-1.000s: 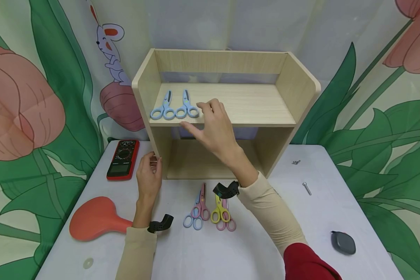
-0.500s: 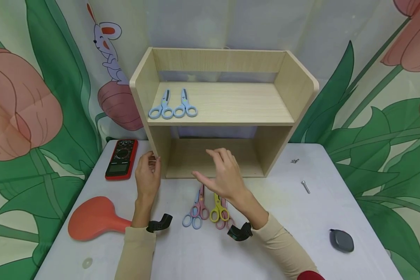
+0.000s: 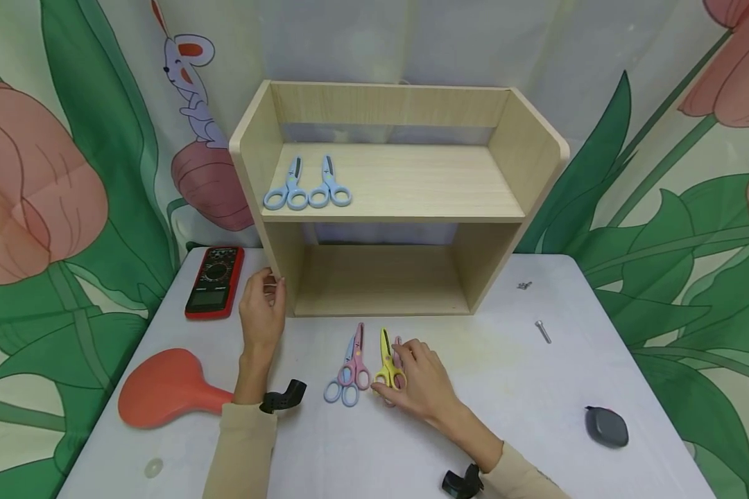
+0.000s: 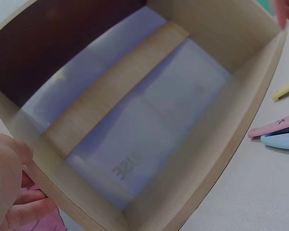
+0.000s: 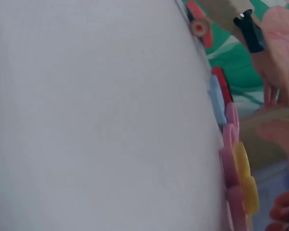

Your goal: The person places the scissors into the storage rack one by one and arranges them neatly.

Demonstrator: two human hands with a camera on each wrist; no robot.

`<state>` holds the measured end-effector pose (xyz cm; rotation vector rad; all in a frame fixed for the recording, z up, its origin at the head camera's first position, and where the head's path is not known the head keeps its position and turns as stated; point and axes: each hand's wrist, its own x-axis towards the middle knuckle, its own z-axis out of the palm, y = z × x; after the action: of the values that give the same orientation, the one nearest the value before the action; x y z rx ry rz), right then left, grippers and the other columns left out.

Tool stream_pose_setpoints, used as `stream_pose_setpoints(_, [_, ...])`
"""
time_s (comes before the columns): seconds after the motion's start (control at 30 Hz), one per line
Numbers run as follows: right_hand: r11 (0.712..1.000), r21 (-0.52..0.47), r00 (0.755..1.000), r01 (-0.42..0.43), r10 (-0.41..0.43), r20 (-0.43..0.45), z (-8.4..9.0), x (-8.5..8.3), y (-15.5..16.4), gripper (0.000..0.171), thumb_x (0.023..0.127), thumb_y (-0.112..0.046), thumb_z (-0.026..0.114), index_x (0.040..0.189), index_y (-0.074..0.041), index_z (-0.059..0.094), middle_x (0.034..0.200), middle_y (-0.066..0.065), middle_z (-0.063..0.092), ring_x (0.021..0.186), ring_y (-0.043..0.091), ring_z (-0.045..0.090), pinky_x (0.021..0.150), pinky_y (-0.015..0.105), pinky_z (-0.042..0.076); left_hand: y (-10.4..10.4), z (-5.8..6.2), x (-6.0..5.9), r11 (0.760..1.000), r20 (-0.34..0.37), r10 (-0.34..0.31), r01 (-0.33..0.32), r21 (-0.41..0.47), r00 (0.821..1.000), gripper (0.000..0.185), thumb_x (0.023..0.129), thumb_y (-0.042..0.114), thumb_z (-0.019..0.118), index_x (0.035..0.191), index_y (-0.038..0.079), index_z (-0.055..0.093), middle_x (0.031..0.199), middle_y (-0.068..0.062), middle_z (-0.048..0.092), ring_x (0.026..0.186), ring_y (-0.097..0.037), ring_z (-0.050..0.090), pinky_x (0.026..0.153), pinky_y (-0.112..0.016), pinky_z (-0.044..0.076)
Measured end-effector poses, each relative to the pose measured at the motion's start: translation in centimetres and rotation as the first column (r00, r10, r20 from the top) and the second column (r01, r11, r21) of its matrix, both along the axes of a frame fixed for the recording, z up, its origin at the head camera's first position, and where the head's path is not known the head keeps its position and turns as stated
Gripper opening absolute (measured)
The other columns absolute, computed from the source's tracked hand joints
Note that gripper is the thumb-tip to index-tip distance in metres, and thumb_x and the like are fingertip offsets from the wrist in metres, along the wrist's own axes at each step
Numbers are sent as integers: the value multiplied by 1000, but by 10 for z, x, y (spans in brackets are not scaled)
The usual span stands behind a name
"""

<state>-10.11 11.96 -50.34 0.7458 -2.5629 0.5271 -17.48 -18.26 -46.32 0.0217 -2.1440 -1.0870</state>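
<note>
My left hand (image 3: 262, 312) grips the front edge of the left side panel of a two-tier wooden shelf (image 3: 381, 220); the left wrist view shows the thumb and curled fingers at that panel. Over yellow scissors (image 3: 385, 346) hovers my right hand (image 3: 423, 381), its thumb and fingers spread apart around the handles. In the right wrist view a gap shows between that hand and the yellow handles (image 5: 250, 192). Pink scissors (image 3: 398, 341) lie beneath the yellow ones, partly hidden. To their left, pink scissors (image 3: 358, 339) overlap blue scissors (image 3: 349, 348).
Two blue scissors (image 3: 293, 174) lie on the upper tier's left side. A red multimeter (image 3: 215, 281) and a red paddle (image 3: 162, 388) are left of my left arm. To the right are a bolt (image 3: 543, 332), small screws (image 3: 524, 285) and a dark grey rounded case (image 3: 606, 426).
My right hand has come down from the upper tier, past the lower tier, to the yellow scissors on the table. The left hand has stayed at the side panel.
</note>
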Motion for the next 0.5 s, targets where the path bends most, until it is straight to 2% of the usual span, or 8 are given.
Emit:
stream_pose_setpoints(0.03, [1000,8,1000,3,-3,-3,-5,2,1,66,67,-59,84,102,-5,70,93,3,58,79,16,52,63,26,42,0,1,0,1000,2,0,0,-1,1000,32,99,19,63,123,-2,59,110,-21,65,92,-29,69,75,-42,61])
stream_pose_setpoints(0.07, [1000,17,1000,7,-7,-8,-9,3,1,64,66,-60,84,98,-7,70,91,2,57,78,15,51,62,26,41,0,1,0,1000,3,1,-1,0,1000,32,99,19,63,124,-2,59,110,-21,65,92,-29,69,75,-34,62])
stream_pose_setpoints(0.27, [988,142,998,60,-59,-12,-14,7,-3,54,64,-65,82,79,-16,66,80,-4,52,69,11,44,59,22,30,-1,0,2,1000,10,4,-4,0,1000,32,99,18,63,124,-2,59,110,-21,65,92,-29,69,75,-35,62])
stream_pose_setpoints(0.3, [985,158,998,65,-65,-9,-13,7,-3,52,65,-64,82,77,-16,65,78,-5,51,68,10,43,58,22,29,-1,0,2,1000,11,5,-5,-1,1000,32,99,18,63,124,-1,59,110,-21,65,92,-29,69,75,-43,61])
stream_pose_setpoints(0.33, [985,161,998,67,-66,-10,-13,7,-4,51,65,-63,83,76,-16,64,77,-5,50,67,10,42,58,21,28,-1,0,3,1000,9,6,-6,-2,1000,32,99,18,63,124,-1,59,110,-21,65,92,-29,69,75,-43,61])
stream_pose_setpoints(0.4, [987,148,998,63,-65,10,-12,7,-5,51,66,-60,83,78,-13,66,76,-5,49,65,9,40,57,20,27,-1,0,2,1000,10,8,-8,-1,1000,32,99,18,63,124,-1,59,110,-21,65,92,-29,69,75,-43,61])
stream_pose_setpoints(0.5, [995,90,994,52,-60,90,-10,7,-6,52,67,-52,85,86,-7,69,79,-4,50,65,7,39,56,18,30,0,0,2,1000,12,3,-3,3,1000,32,99,17,63,125,-1,59,111,-21,64,92,-30,68,76,-46,62])
